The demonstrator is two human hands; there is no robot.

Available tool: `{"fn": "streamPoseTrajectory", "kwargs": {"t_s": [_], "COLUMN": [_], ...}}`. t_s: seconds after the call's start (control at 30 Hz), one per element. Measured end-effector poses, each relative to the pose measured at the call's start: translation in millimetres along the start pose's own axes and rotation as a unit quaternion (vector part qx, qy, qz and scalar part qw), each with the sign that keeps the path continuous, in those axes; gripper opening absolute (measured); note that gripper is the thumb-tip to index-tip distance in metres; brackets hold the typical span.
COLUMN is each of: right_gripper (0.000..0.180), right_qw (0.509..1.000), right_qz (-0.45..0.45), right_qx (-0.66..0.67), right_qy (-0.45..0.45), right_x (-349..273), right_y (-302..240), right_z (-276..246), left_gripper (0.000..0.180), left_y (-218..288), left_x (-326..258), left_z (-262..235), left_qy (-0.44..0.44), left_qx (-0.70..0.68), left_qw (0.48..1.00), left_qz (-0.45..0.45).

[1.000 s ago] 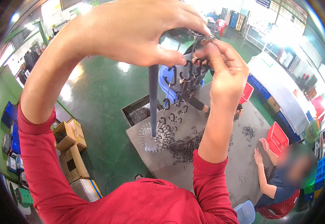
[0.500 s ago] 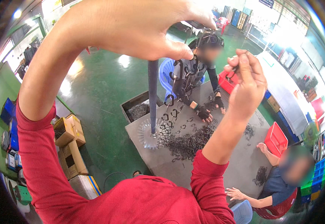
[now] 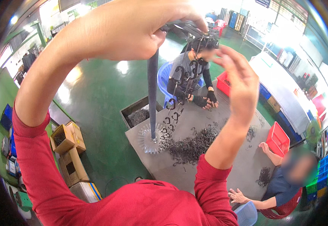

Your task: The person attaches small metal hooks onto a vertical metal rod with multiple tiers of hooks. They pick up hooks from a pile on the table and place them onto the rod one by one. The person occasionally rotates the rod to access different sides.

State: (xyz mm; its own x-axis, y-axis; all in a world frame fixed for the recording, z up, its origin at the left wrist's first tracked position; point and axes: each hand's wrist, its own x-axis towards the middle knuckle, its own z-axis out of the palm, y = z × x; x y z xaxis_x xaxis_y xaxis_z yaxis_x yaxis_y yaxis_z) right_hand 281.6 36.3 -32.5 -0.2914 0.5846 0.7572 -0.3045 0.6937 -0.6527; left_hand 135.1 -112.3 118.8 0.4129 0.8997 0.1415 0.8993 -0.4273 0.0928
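Note:
My left hand (image 3: pixel 137 35) is raised at the top, its thumb curled in by the head of an upright dark pole (image 3: pixel 153 94). The hand closes on a dark rack (image 3: pixel 184 27) at the pole's top; some of its fingers are out of sight. Strings of black metal hooks (image 3: pixel 171 102) hang from this rack down towards the table. My right hand (image 3: pixel 243 77) is raised to the right of the strings, fingertips pointing at them. Motion smears these fingers, and I cannot make out anything between them.
A grey table (image 3: pixel 239 165) bears a heap of black hooks (image 3: pixel 194 145) and the pole's ridged round base (image 3: pixel 149 141). Gloved co-worker's hands (image 3: pixel 206 101) rest at its far side; another person's hand (image 3: pixel 238 196) is at right. Red trays (image 3: pixel 278 139) and cardboard boxes (image 3: pixel 73 165) stand around.
My left thumb has moved left, off the hanging hooks to the pole's head. My right hand has moved left and its pinch has loosened. The far co-worker's hands have drawn together.

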Motion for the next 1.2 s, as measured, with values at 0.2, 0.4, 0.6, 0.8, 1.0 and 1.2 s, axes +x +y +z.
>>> {"fn": "streamPoseTrajectory", "kwargs": {"t_s": [0.2,0.4,0.6,0.8,1.0,1.2], "right_gripper": [0.015,0.015,0.023,0.036,0.018,0.012], "right_qw": [0.982,0.992,0.936,0.902,0.984,0.988], "right_qz": [0.029,-0.003,0.167,0.063,0.013,0.008], "right_qx": [0.183,0.115,-0.282,-0.412,0.177,0.151], "right_qy": [-0.021,0.054,0.130,0.109,-0.027,0.037], "right_x": [4.6,1.6,17.8,10.5,12.1,14.8], "right_y": [-12.0,-18.4,7.8,4.5,-20.2,-17.6], "right_z": [30.7,10.0,-71.9,-47.8,18.3,27.3], "left_gripper": [0.053,0.042,0.052,0.055,0.051,0.041], "left_y": [-26.0,-10.3,-16.8,-22.5,-24.6,-22.4], "left_x": [4.4,-7.0,-1.5,5.8,12.4,21.0], "left_z": [30.2,21.0,9.2,18.7,24.3,20.4], "left_qy": [0.168,0.144,0.050,0.122,0.172,0.132], "left_qx": [0.180,0.112,0.172,0.122,0.161,0.091], "left_qw": [0.963,0.977,0.979,0.982,0.966,0.982], "left_qz": [0.108,0.114,0.093,0.079,0.103,0.102]}}
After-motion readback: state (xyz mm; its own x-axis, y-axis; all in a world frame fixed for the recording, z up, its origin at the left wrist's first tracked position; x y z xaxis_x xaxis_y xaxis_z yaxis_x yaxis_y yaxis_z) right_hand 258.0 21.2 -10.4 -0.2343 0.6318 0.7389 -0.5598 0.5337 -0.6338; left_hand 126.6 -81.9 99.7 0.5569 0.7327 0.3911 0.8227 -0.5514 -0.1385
